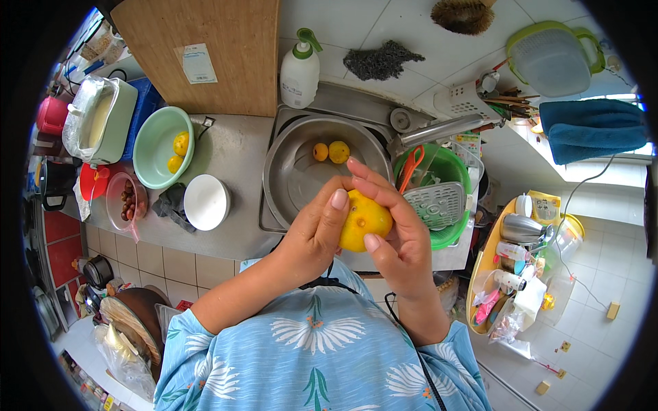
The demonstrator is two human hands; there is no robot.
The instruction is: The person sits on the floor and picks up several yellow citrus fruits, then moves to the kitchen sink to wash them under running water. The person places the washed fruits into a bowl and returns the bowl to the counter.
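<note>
Fruit (365,220) up close: left hand (314,225) and right hand (406,240) curl fingers round it, near the basin's (288,185) near-right edge; light, even turning looks best.

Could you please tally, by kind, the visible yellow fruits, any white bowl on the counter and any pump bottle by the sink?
Yellow fruits: 5 (1 between left hand and right hand, 2 in the sink, 2 in the light green bowl)
White bowl: 1
Pump bottle: 1
Total: 7
</note>
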